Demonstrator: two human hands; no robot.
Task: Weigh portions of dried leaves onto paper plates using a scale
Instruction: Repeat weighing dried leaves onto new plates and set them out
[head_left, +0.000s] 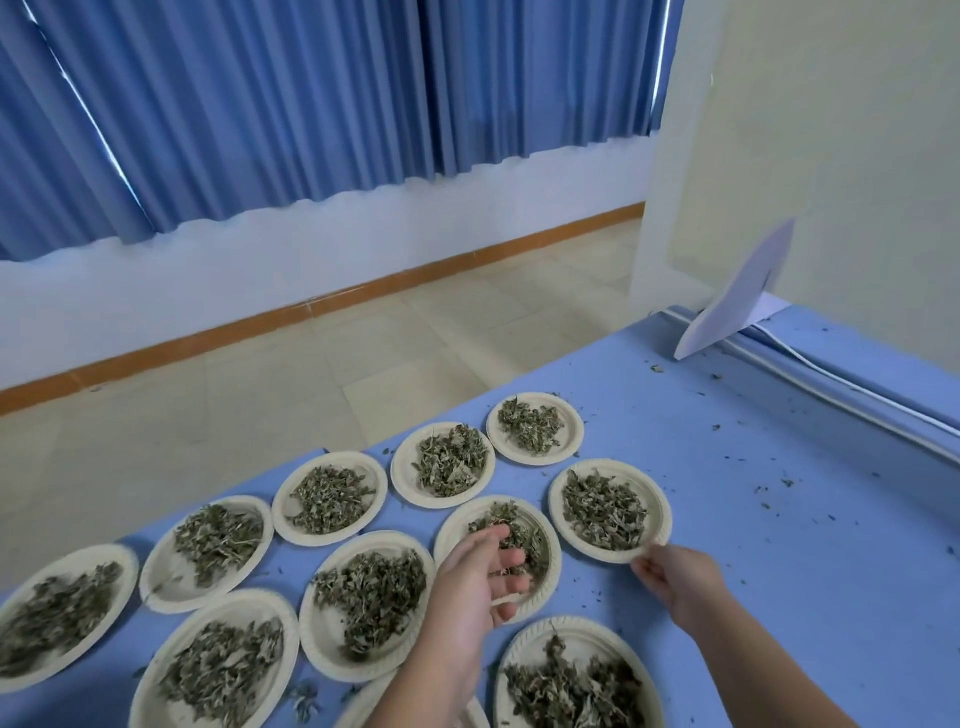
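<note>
Now, your left hand (483, 577): fingers relaxed and loosely spread, tips touching the dried leaves (527, 535) heaped on the middle plate (553, 577).
Your right hand (670, 577): thumb and fingers pinch the near rim of the right plate (664, 504), which sits just beside the middle one.
Other plates (283, 519): each carries a leaf pile, set in rows on the blue table (779, 545).
Leaf crumbs (763, 491): scattered over the table to your right.
</note>
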